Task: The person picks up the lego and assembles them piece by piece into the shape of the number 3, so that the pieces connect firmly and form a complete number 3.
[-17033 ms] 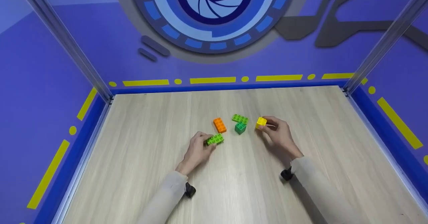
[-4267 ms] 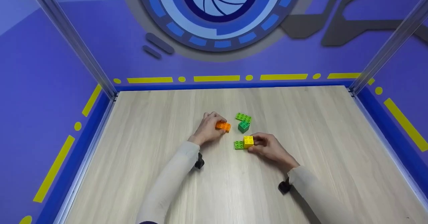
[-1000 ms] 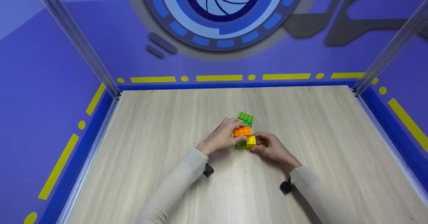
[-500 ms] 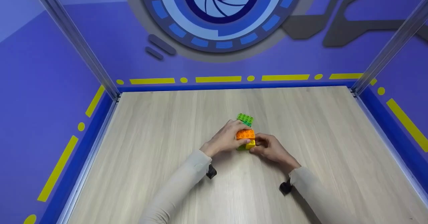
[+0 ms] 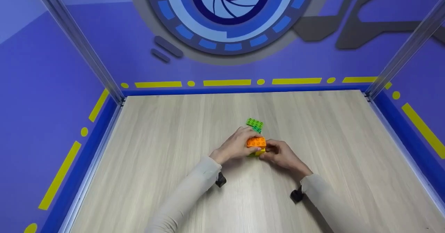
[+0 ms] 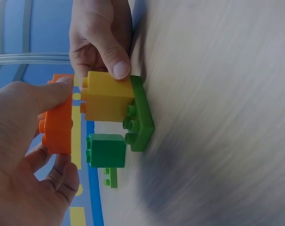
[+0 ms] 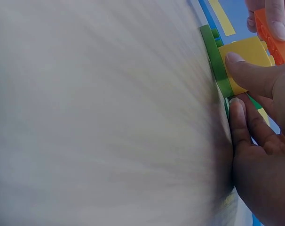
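Note:
My left hand pinches an orange building brick between thumb and fingers. In the left wrist view, a small gap separates the orange brick from the studs of a yellow brick. The yellow brick sits on one end of a flat lime-green brick, whose other studs are bare. My right hand grips the yellow brick, its thumb against one side. From the head view, the orange brick hides most of the yellow and lime-green ones.
Just behind the hands stands a dark green brick, partly covered in the head view. A second flat lime-green brick lies beyond it on the wooden table. Blue-purple panels enclose the back and sides.
My left hand picked up the orange brick and carried it rightward over the yellow one, shifting slightly nearer lately. Earlier, my right hand brought the yellow brick onto the lime-green one; it now stays still.

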The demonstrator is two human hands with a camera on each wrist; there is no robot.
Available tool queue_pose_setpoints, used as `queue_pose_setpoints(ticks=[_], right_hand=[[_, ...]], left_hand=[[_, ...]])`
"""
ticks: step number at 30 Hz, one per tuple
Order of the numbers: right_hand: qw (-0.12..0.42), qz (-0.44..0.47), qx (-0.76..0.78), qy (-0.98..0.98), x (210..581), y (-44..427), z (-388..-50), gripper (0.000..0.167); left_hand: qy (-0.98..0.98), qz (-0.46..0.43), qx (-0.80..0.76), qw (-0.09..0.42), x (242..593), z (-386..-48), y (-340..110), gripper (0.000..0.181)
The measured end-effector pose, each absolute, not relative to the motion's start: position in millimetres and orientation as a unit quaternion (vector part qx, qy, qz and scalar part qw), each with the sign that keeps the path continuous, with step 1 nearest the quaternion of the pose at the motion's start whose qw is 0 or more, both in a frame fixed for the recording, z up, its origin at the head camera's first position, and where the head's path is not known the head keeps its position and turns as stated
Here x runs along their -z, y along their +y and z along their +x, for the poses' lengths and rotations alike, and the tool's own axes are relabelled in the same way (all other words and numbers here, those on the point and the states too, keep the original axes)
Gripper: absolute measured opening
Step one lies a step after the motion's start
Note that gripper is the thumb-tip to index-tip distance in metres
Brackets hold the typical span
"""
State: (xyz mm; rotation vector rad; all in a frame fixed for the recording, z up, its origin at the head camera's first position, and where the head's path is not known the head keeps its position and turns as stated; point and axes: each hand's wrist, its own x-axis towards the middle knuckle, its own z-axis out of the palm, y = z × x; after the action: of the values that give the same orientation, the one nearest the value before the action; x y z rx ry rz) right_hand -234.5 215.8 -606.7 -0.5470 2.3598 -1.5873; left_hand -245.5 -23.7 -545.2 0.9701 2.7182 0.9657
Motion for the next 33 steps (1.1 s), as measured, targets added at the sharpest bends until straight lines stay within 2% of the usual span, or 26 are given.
queue_pose_setpoints(ticks=[21,33], right_hand=[[0.119,-0.191,0.539,0.812,609.8,216.0,-235.3,0.047],[0.129,-0.189,0.541,0.810,607.6,216.8,-236.1,0.046]], left_hand=[[0.894,0.329,-0.301,0.047,552.3,-244.5,-22.7,0.034],[0.904,0.340,-0.259,0.029,549.5,-247.9,-20.2,0.042]])
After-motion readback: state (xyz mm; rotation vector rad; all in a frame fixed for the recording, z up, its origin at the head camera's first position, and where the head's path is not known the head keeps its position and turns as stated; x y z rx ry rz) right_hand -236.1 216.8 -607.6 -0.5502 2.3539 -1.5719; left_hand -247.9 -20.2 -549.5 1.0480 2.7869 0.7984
